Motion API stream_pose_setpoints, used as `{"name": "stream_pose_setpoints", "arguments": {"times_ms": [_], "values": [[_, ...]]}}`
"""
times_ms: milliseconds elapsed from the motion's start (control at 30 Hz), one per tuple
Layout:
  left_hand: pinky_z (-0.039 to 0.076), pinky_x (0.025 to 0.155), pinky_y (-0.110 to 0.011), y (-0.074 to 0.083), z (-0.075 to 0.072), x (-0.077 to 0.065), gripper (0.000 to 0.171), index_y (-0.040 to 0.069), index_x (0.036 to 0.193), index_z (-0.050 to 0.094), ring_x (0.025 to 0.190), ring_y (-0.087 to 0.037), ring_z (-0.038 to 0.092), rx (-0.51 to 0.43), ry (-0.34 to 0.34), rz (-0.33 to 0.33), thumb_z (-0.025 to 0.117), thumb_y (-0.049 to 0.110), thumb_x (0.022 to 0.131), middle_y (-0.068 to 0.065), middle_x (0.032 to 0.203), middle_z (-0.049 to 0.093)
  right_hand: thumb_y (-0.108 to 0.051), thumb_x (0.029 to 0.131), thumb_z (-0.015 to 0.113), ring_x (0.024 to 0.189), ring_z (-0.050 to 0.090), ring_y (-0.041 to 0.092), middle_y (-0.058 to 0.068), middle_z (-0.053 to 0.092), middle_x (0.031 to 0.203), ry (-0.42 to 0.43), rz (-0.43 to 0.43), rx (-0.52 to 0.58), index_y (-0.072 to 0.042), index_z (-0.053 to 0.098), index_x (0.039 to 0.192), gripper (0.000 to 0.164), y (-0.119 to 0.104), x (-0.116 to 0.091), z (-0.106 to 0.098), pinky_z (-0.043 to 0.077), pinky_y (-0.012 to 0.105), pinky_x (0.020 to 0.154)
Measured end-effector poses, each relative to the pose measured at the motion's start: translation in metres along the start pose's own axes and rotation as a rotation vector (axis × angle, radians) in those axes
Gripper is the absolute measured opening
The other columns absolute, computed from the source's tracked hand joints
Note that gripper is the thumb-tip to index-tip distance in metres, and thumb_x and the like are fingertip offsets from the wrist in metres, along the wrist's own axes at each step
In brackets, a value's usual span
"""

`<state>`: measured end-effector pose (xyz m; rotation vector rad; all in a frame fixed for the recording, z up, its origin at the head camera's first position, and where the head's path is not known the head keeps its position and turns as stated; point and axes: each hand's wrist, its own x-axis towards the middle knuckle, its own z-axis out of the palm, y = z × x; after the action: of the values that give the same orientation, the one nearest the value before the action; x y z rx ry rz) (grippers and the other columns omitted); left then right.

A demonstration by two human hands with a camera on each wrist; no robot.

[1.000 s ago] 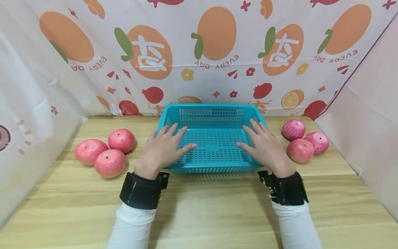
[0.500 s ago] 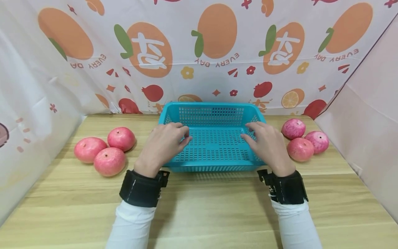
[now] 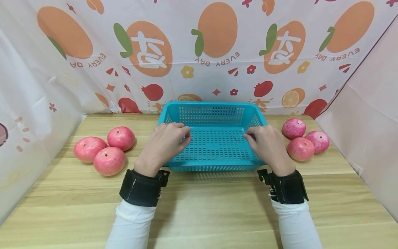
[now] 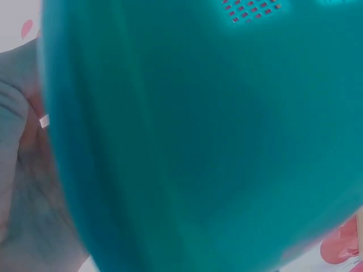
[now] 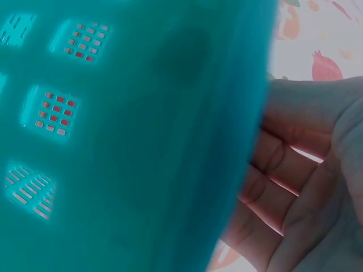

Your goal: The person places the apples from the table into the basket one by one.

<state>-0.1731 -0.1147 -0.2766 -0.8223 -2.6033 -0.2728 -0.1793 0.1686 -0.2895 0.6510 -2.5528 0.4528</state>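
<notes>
Fingers curled in narrow, the left hand (image 3: 164,141) and right hand (image 3: 269,147) sit over the perforated turquoise plastic basket (image 3: 214,166), pink fruits (image 3: 110,161) outside it, fruit-print curtain (image 3: 214,77) reading upside-down "EVERY DAY".

Left hand (image 3: 164,143) and right hand (image 3: 269,147) well apart — backs up, fingers (image 3: 183,130) curled inward. Left forearm (image 3: 132,224) and right forearm (image 3: 297,226) extended forward.

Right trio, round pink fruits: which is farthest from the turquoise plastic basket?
The rightmost, streaked pink fruit; the magenta fruit and plainer pink fruit both sit left of it, nearer the basket.
</notes>
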Motion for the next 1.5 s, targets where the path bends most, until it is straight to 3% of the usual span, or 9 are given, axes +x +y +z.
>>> {"name": "stream_pose_setpoints", "arguments": {"times_ms": [333,867,1233,1500], "values": [[0.044,0.054,-0.028,0.0,-0.001,0.0,0.008,0.011,0.082,0.063,0.059,-0.015,0.047,-0.011,-0.011,-0.011,0.066,0.019,0.082,0.001,0.066,0.056,-0.016,0.081,0.067,0.059,0.056,0.022,0.013,0.066,0.073,-0.012,0.048,-0.007,-0.001,0.068,0.088,0.017,0.006,-0.001,-0.004,0.052,0.036,0.05],[0.043,0.053,-0.028,-0.001,-0.001,0.0,0.009,0.011,0.081,0.063,0.059,-0.014,0.047,-0.018,-0.006,-0.012,0.066,0.02,0.081,0.002,0.063,0.053,-0.014,0.081,0.066,0.06,0.055,0.026,0.017,0.065,0.075,0.008,0.229,-0.003,0.001,0.068,0.089,0.017,0.032,-0.011,-0.018,0.049,0.04,0.049],[0.044,0.053,-0.028,-0.001,-0.001,0.0,0.01,0.01,0.082,0.063,0.058,-0.014,0.047,-0.014,-0.005,-0.008,0.066,0.02,0.081,0.001,0.064,0.054,-0.012,0.081,0.065,0.053,0.051,0.023,0.018,0.064,0.072,-0.006,0.28,0.005,0.003,0.067,0.088,0.016,0.043,-0.015,-0.023,0.041,0.031,0.04],[0.043,0.051,-0.027,-0.001,-0.003,0.0,0.01,0.011,0.081,0.063,0.057,-0.014,0.046,-0.016,-0.01,-0.012,0.066,0.02,0.081,0.001,0.063,0.052,-0.011,0.08,0.065,0.057,0.054,0.025,0.02,0.064,0.074,-0.018,0.3,0.008,0.004,0.066,0.088,0.016,0.048,-0.016,-0.02,0.048,0.038,0.045]]}}
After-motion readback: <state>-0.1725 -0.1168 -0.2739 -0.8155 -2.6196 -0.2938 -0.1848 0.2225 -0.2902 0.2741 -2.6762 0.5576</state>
